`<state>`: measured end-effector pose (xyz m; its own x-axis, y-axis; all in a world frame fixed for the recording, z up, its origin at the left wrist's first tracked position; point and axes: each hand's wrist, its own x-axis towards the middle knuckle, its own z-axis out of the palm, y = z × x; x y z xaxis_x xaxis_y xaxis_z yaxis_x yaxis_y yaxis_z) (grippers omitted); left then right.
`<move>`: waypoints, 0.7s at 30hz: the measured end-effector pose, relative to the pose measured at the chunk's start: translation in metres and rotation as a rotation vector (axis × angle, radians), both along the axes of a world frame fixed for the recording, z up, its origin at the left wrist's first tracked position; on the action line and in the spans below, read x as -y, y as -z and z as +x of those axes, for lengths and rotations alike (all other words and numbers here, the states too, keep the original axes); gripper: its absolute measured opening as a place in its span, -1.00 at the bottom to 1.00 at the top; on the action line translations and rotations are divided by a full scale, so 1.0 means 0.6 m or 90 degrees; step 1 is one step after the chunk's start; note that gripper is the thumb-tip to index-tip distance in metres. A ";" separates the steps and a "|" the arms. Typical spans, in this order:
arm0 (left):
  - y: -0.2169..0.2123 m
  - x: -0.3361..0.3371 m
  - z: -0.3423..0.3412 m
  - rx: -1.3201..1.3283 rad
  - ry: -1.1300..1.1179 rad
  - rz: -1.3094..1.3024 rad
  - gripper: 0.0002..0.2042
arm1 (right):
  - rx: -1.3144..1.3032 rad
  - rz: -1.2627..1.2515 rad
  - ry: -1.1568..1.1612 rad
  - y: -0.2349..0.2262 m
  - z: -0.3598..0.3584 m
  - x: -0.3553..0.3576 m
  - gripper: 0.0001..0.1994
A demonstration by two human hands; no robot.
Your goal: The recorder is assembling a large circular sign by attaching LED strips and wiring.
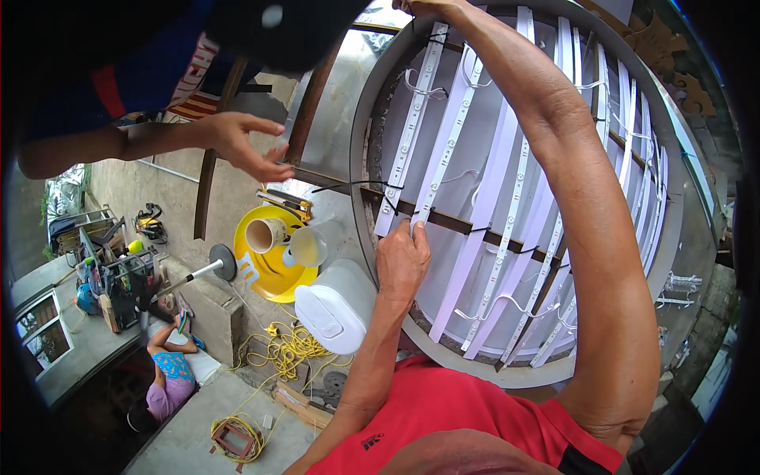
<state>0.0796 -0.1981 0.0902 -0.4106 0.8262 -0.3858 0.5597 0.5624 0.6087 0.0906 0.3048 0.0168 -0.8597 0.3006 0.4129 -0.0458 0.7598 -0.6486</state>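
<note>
A large round metal-rimmed frame [358, 158] carries several white LED strip lights [431, 170] laid side by side. They cross dark metal bars [451, 220] and black cable ties hold some of them. My left hand [402, 265] is closed, thumb and finger pinching the lower end of the second strip from the left, beside a bar. My right arm reaches across the frame to its far rim; my right hand [419, 6] is cut off by the top edge, its fingers mostly out of sight. A loose black tie end [336, 187] sticks out left of the first strip.
A co-worker's open hand [249, 146] hangs left of the frame. Below it lie a yellow round sign [273, 281], a brown cup shape [265, 235], a white lidded container [332, 317] and a tangled yellow cord [285, 348]. Another person [170, 380] sits at lower left near a tool stand [119, 277].
</note>
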 end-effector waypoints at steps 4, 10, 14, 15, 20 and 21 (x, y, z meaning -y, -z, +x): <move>0.004 -0.001 0.001 -0.003 0.003 0.003 -0.69 | 0.084 0.009 0.106 -0.024 -0.009 0.020 -0.75; 0.010 0.004 0.000 -0.002 -0.007 0.015 -0.69 | 0.222 0.031 0.262 -0.063 -0.014 0.035 -0.70; -0.002 0.002 0.000 -0.014 0.001 0.025 -0.68 | 0.277 0.064 0.319 -0.079 -0.010 0.005 -0.69; -0.001 0.003 0.001 -0.019 0.001 0.035 -0.68 | 0.288 0.078 0.320 -0.083 -0.009 0.000 -0.68; 0.025 0.009 0.002 -0.048 0.001 0.078 -0.64 | 0.344 0.147 0.319 -0.097 0.003 -0.006 -0.67; 0.025 0.009 0.003 -0.048 0.000 0.070 -0.64 | 0.355 0.161 0.317 -0.102 0.004 -0.005 -0.66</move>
